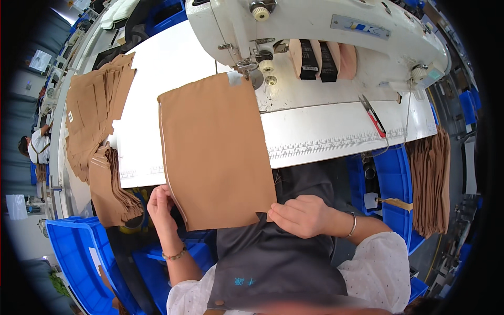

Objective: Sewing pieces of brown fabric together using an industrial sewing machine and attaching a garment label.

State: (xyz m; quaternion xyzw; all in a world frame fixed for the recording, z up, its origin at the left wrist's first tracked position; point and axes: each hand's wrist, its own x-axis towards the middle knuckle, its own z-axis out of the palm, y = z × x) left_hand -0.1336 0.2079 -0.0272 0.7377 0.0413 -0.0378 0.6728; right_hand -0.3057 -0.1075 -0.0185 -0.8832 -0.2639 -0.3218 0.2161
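Firstly, check the stack of cut brown fabric pieces point(97, 105) on the far left: its lower bundle appears to overhang the front edge of the white tabletop point(140, 123), so a brush of your forearm could drag pieces down. Your left hand point(161, 210) pinches the lower left edge of the large, four-sided brown fabric panel point(215, 157), along which a pale line runs; uneven pull could skew this edge. The panel lies partly on the tabletop, its lower part extending over your lap; it could sag or crease if either pinch slackens. Its upper right corner sits by the needle area of the white metal sewing machine point(310, 21); whether the foot holds it cannot be told. If caught, tugging could distort the cloth. Your right hand point(304, 216) pinches the lower right corner beside a notch; strain could fray it. Farther right, red-and-black snips point(375, 119) lie with blades exposed; a careless reach could nick fingers.
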